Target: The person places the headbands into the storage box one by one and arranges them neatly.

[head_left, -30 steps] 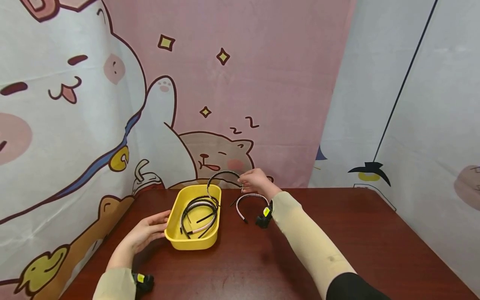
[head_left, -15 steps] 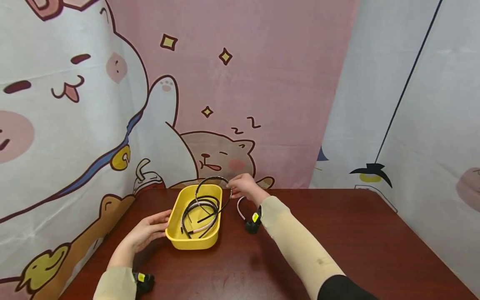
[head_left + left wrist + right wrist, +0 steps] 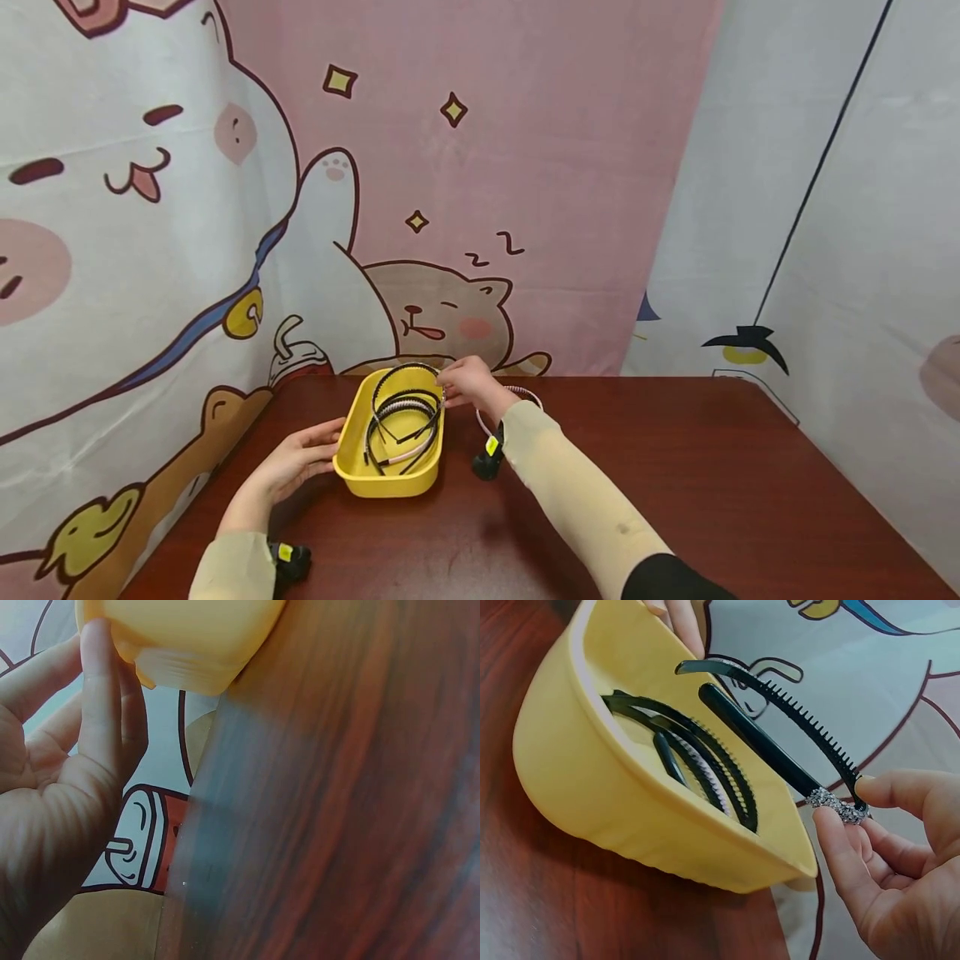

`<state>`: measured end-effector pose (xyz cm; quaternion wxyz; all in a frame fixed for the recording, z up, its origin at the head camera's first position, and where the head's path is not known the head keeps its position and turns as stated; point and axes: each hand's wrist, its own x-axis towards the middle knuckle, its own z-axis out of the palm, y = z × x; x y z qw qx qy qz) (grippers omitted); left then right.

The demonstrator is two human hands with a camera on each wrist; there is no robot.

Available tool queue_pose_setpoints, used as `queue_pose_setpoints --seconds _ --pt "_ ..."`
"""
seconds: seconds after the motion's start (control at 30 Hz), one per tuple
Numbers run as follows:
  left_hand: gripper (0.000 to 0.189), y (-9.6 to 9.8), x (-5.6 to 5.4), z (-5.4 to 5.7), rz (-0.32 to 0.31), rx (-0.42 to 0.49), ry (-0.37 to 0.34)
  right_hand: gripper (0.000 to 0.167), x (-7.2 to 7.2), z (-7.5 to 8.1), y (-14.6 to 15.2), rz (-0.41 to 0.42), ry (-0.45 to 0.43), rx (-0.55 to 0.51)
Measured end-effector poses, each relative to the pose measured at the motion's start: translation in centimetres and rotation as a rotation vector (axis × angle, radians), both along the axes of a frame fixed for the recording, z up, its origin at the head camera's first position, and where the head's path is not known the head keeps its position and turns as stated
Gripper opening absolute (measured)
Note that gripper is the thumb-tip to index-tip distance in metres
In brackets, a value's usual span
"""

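My right hand (image 3: pixel 469 382) pinches a black toothed headband (image 3: pixel 810 727) by its silver glittery middle, between thumb and fingers. The headband's two legs reach over the yellow plastic basket (image 3: pixel 386 488), clear of the headbands inside in the right wrist view. Several headbands (image 3: pixel 694 754), black and pale pink, lie together in the basket. With fingers fairly straight, my left hand (image 3: pixel 288 465) touches the basket's left side. In the left wrist view its fingertips (image 3: pixel 96 645) overlap the basket's wall.
Another pink and black headband (image 3: pixel 525 393) lies on the dark wooden table (image 3: pixel 675 467) right of the basket, partly hidden by my right wrist. A cartoon-printed curtain (image 3: pixel 570 208) hangs close behind the table.
My right hand has moved left and slightly down, carrying the black headband from right of the basket to over it. The left hand stays at the basket's side.
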<state>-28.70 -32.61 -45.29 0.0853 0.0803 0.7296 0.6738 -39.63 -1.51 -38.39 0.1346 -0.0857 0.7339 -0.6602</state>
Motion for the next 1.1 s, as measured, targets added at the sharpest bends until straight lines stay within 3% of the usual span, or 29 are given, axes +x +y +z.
queue_pose_setpoints --seconds 0.57,1.1 --pt "0.065 0.1 -0.2 0.1 0.004 0.001 -0.004 0.012 1.5 -0.9 -2.7 0.013 0.015 -0.004" --pt "0.064 -0.2 -0.5 -0.2 -0.005 0.008 0.013 0.010 1.8 -1.3 -3.4 -0.039 0.036 0.108"
